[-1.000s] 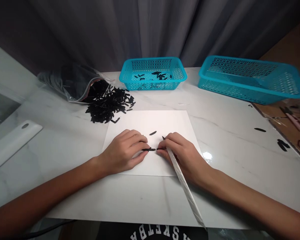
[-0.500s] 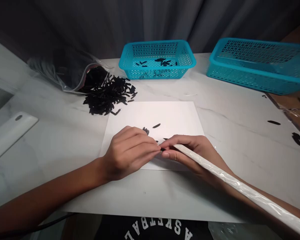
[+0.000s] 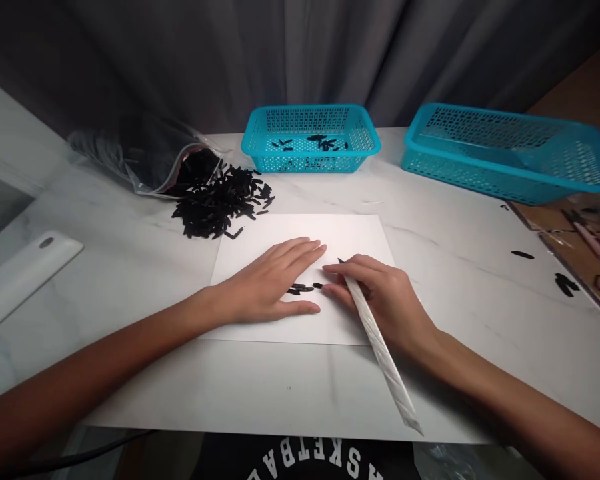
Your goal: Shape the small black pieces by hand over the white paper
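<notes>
My left hand (image 3: pixel 270 283) lies open on a white sheet of paper (image 3: pixel 365 233), palm down with the fingers stretched out. Several small, slim black pieces (image 3: pixel 300 289) lie in the gap between its thumb and forefinger. My right hand (image 3: pixel 387 293) is closed around a long white stick (image 3: pixel 380 347), which looks wrapped and has a dark pointed tip. The stick slants down toward the table's front edge. One black piece (image 3: pixel 318 286) lies at the right hand's fingertips; whether they touch it I cannot tell.
A clear bag (image 3: pixel 145 160) spills a heap of black pieces (image 3: pixel 220 203) at back left. Two blue baskets (image 3: pixel 310 164) stand behind, the left one holding several pieces. A white device (image 3: pixel 30 273) lies at left. Loose black pieces (image 3: pixel 565 285) lie at right.
My left hand has let go of a black piece and flattened onto the paper. My right hand has spread its fingertips a little, and the stick has swung toward the table's front edge.
</notes>
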Demonstrator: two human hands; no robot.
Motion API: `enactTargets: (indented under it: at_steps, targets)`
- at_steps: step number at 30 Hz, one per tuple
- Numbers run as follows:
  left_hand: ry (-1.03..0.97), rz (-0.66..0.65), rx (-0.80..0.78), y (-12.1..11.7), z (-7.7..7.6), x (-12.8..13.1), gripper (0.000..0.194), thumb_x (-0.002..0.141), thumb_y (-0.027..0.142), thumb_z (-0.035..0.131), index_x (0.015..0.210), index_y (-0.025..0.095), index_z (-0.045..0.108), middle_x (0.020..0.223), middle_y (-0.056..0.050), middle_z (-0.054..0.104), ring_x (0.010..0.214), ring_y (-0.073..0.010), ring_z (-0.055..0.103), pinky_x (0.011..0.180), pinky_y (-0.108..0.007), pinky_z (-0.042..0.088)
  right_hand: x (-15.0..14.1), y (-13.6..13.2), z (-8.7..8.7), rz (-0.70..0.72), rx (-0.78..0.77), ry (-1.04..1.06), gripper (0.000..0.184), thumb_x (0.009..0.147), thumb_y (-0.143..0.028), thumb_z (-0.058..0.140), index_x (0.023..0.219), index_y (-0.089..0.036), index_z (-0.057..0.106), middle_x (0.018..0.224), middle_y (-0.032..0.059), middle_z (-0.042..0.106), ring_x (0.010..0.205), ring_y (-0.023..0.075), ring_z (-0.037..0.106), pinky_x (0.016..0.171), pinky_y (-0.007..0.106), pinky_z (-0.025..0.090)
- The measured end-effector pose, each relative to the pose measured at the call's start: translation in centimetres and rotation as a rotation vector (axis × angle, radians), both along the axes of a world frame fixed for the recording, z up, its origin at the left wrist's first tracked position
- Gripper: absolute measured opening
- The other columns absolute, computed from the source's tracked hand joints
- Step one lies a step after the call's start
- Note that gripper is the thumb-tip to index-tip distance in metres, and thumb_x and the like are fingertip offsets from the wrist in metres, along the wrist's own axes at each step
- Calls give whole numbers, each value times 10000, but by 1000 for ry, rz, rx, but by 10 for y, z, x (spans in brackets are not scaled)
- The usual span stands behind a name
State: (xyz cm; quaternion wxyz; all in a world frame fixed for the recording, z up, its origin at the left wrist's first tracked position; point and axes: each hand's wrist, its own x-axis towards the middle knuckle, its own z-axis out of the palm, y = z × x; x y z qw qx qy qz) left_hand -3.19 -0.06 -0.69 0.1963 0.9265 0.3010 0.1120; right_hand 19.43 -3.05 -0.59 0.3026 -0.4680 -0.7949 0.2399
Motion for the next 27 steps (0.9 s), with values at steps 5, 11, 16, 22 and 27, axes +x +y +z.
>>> enactTargets:
  at_steps: [5, 11, 16, 22, 27]
  targets:
    - [-62, -62, 27, 10, 0, 22, 392, 963, 441, 544, 1242, 167, 514, 1230, -121, 576, 1108, -266, 510, 956, -437, 464, 15, 11, 11, -206, -68, 137, 194, 904, -339, 668, 982, -185, 756, 860, 66, 724, 739, 202, 651, 689, 336, 487]
    - [-98, -85, 89, 13, -6, 19, 170, 993, 313, 523, 888, 183, 554, 874, -18, 633, 791, -162, 544, 733, -278, 434, 20, 15, 19, -395, -175, 258, 226, 861, -408, 691, 894, -196, 763, 975, 94, 764, 943, 274, 681, 795, 348, 507]
    - [-87, -14, 185, 26, -12, 16, 361, 968, 436, 551, 723, 171, 570, 683, -6, 607, 635, -144, 538, 592, -271, 331, 18, 19, 15, -350, -267, 269, 324, 846, -468, 667, 888, -164, 771, 936, 96, 757, 883, 266, 670, 809, 350, 494]
    - [-65, -51, 289, 36, -15, 17, 502, 1005, 442, 468, 598, 162, 558, 596, -29, 582, 600, -150, 538, 584, -293, 301, 16, 23, 8, -309, -258, 289, 390, 854, -494, 635, 890, -129, 767, 841, 90, 729, 783, 231, 635, 743, 321, 472]
    - [-94, -73, 325, 28, -7, 12, 421, 973, 513, 499, 738, 175, 589, 788, -55, 645, 753, -172, 586, 642, -282, 371, 18, 21, 9, -315, -235, 322, 427, 867, -521, 610, 938, -128, 761, 874, 100, 715, 791, 233, 628, 729, 321, 472]
